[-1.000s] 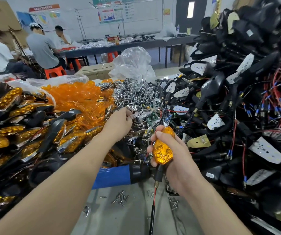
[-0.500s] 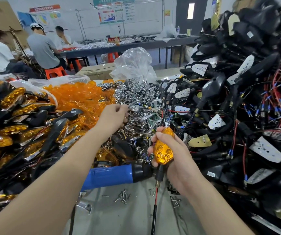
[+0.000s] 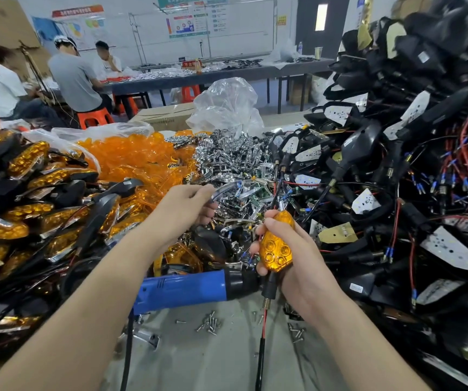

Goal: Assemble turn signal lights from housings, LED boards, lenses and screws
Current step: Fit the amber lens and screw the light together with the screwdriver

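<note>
My right hand (image 3: 302, 266) grips a turn signal light (image 3: 277, 246) with an amber lens, lens facing me, its black stem and red wire hanging down. My left hand (image 3: 183, 210) pinches a curved chrome trim piece (image 3: 227, 189) just above the heap of chrome reflectors (image 3: 227, 162). Loose amber lenses (image 3: 134, 158) are piled behind the left hand. Black housings with white LED boards and wires (image 3: 396, 179) are stacked high on the right. Small screws (image 3: 209, 324) lie on the grey table between my arms.
A blue electric screwdriver (image 3: 182, 289) lies across the table under my hands, cord trailing down. Finished amber lights (image 3: 29, 210) are heaped on the left. A clear plastic bag (image 3: 227, 105) and a cardboard box (image 3: 162, 117) stand behind. People sit at a far table (image 3: 199, 76).
My left hand lifted a chrome trim piece out of the reflector heap and drew it slightly back toward me. The right hand kept holding the light in place.
</note>
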`<state>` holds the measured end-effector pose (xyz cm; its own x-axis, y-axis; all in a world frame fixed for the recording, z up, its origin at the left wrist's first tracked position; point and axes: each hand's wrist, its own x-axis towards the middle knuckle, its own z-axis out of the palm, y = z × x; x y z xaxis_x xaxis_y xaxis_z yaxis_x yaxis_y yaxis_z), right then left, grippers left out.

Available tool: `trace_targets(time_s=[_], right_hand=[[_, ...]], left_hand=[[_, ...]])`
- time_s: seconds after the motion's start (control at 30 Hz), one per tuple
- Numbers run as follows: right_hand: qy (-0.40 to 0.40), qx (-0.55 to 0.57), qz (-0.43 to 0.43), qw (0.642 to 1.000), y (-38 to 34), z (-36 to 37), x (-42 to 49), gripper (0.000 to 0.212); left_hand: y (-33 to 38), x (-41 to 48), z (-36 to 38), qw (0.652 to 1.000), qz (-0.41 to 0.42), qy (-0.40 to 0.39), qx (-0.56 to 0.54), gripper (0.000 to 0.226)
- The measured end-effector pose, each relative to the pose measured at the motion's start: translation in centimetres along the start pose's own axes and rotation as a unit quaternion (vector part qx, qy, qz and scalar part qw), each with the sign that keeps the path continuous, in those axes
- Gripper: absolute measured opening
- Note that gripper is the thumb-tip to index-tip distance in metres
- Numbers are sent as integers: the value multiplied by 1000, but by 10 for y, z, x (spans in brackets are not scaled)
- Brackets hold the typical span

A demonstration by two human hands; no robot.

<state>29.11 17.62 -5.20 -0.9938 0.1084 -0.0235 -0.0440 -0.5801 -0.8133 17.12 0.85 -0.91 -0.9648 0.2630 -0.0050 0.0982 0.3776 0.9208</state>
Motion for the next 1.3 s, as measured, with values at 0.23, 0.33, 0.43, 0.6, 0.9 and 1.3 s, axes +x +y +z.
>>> trace_targets(time_s=[0.23, 0.33, 0.43, 0.6, 0.9, 1.3], right_hand=[[4, -16, -5, 1000, 5, 1, 3, 6], [7, -1, -1, 1000, 7, 1, 4, 17], [-13, 37, 3, 999, 6, 1, 5, 30], [-32, 46, 4, 998, 8, -2, 3, 30], [-48, 32, 18, 998, 10, -1, 2, 32], [-67, 20, 23, 997, 9, 0, 1, 30]], left_hand=[[-6, -82, 32, 970, 24, -22, -239, 28], [-14, -96, 42, 962, 49, 8, -270, 30], [-23, -102, 48, 967, 60, 36, -245, 30], [-30, -109, 53, 976, 75, 59, -197, 29], [-27, -116, 61, 980, 143, 74, -121, 25], [-34, -113, 63, 978, 165, 87, -98, 34]])
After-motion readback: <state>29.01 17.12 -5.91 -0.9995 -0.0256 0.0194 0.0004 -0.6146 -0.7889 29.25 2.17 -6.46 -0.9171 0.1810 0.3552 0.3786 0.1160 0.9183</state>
